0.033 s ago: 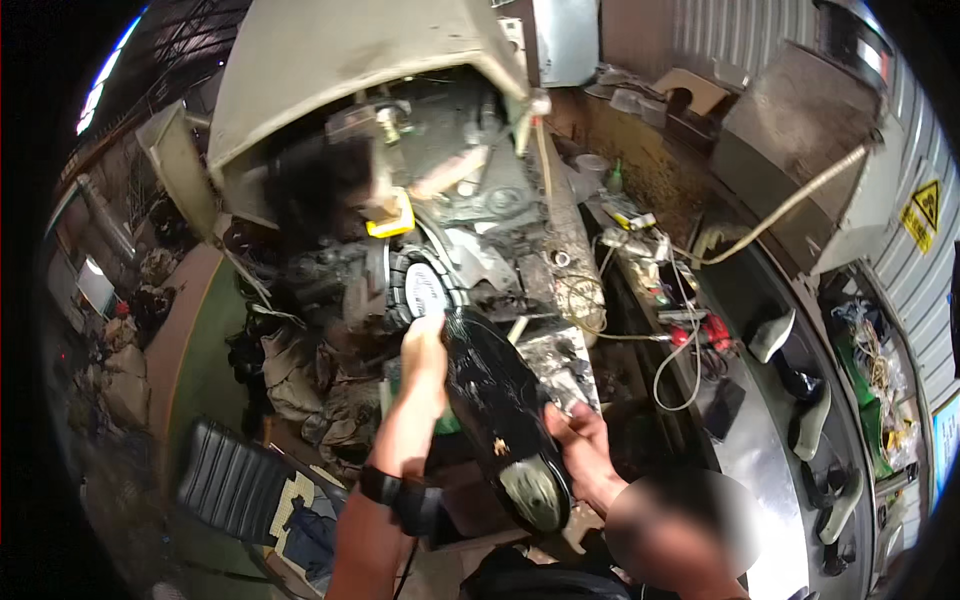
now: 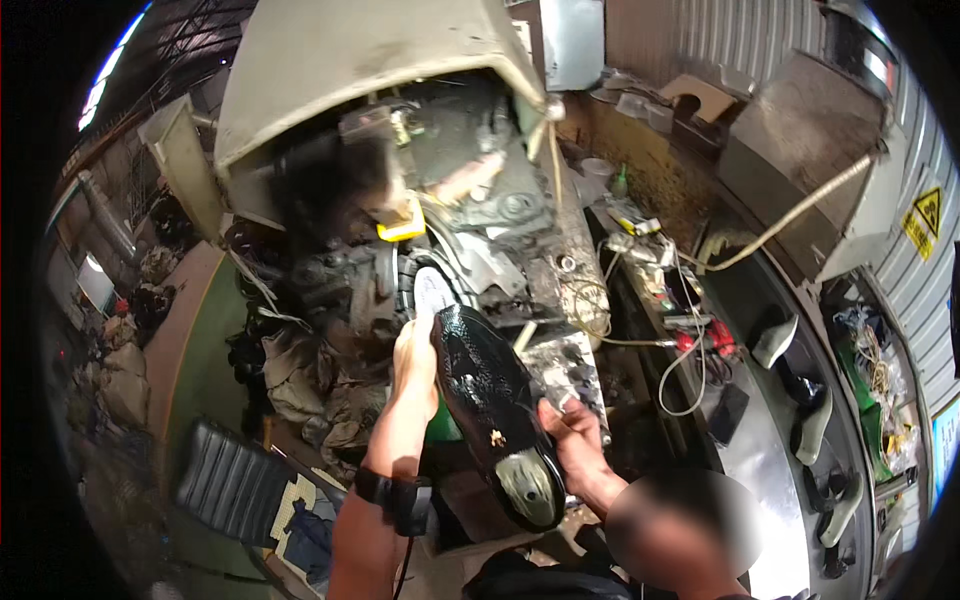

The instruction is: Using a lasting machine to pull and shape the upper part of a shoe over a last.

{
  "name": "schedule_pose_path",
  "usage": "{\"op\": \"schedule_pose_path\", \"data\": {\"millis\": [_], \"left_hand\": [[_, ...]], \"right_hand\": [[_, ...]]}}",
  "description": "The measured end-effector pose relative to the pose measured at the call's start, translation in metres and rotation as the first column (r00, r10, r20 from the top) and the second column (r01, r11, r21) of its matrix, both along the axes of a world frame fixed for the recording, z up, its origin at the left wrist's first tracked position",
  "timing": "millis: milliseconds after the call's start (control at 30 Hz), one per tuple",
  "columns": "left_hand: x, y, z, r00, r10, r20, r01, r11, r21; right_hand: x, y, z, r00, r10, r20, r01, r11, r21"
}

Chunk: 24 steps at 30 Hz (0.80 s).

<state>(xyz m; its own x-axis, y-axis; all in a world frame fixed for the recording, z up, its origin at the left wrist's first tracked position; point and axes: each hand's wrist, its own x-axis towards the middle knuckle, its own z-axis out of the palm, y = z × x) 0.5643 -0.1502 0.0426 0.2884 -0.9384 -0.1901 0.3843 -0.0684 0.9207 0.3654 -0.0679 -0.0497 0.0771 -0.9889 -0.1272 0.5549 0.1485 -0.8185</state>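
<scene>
Holding crumpled plastic (image 2: 858, 335), a green bin (image 2: 868, 430) stands far right. Left hand (image 2: 415, 360), arm outstretched, grips the black shoe (image 2: 483, 375) up front; right hand (image 2: 575, 435) clasps its near side.

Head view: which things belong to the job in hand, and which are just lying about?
In the job:
- black shoe
- left hand and right hand, both gripping it
- ridged black ring at its far end, probably

Lying about, apparently:
- dark flat slab
- black chair
- dark cloth on the chair
</scene>
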Motion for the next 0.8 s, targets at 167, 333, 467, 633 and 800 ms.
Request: {"op": "schedule_pose_path", "data": {"millis": [167,333,467,633,800], "left_hand": [[0.046,0.02,-0.025,0.891,-0.132,-0.435,0.114,0.991,-0.067],[0.057,0.013,-0.067,0.81,-0.127,-0.573,0.151,0.989,-0.006],[0.071,-0.024,-0.075,0.819,-0.076,-0.568,0.14,0.988,0.07],[0.085,-0.046,-0.074,0.823,-0.08,-0.562,0.156,0.984,0.089],[0.079,-0.043,-0.098,0.949,0.187,0.256,-0.184,0.982,-0.034]], "right_hand": [[0.077,-0.065,0.007,0.979,0.036,0.2,-0.047,0.998,0.048],[0.105,-0.108,0.006,0.968,0.066,0.24,-0.092,0.991,0.098],[0.121,-0.136,0.007,0.985,-0.002,0.172,-0.026,0.987,0.157],[0.12,-0.151,0.013,0.967,-0.019,0.256,-0.052,0.961,0.271],[0.11,-0.16,-0.006,0.923,0.118,0.365,-0.212,0.95,0.228]]}}
